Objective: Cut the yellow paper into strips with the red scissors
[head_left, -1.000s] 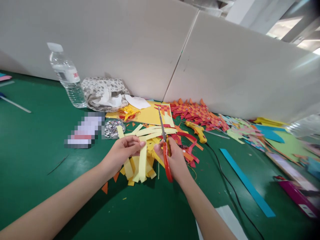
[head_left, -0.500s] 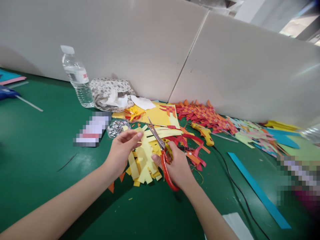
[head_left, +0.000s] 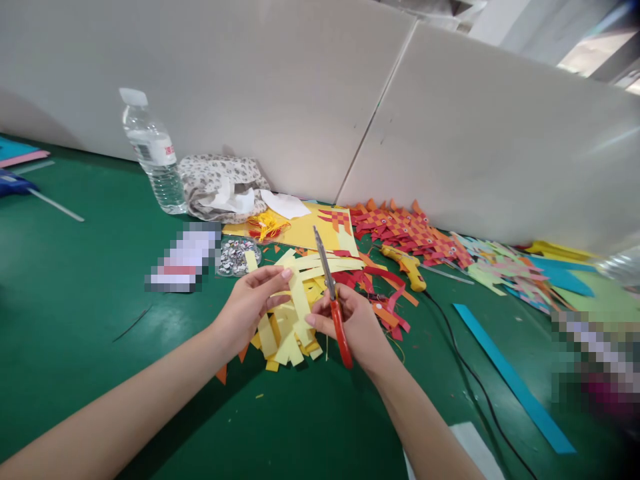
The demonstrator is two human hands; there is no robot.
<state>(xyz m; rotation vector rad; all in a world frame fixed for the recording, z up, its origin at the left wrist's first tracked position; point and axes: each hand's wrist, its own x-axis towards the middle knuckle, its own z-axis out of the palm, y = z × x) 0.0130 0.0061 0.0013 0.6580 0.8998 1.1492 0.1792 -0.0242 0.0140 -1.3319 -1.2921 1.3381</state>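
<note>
My left hand pinches the upper end of a pale yellow paper strip. In my right hand is a pair of scissors with red handles, its blades pointing up and away and close together. My right thumb touches or nearly touches the lower end of the strip. Below both hands lies a pile of cut yellow paper strips. Red and orange paper scraps lie just right of my right hand.
A yellow glue gun with a black cord lies to the right. Woven paper fish are heaped by the partition. A water bottle, a cloth pouch and a dish of googly eyes stand at the left. A blue strip lies right.
The scissors have turned more upright and their blades have come together. My right thumb has moved to the strip's lower end. My left hand has shifted slightly right.
</note>
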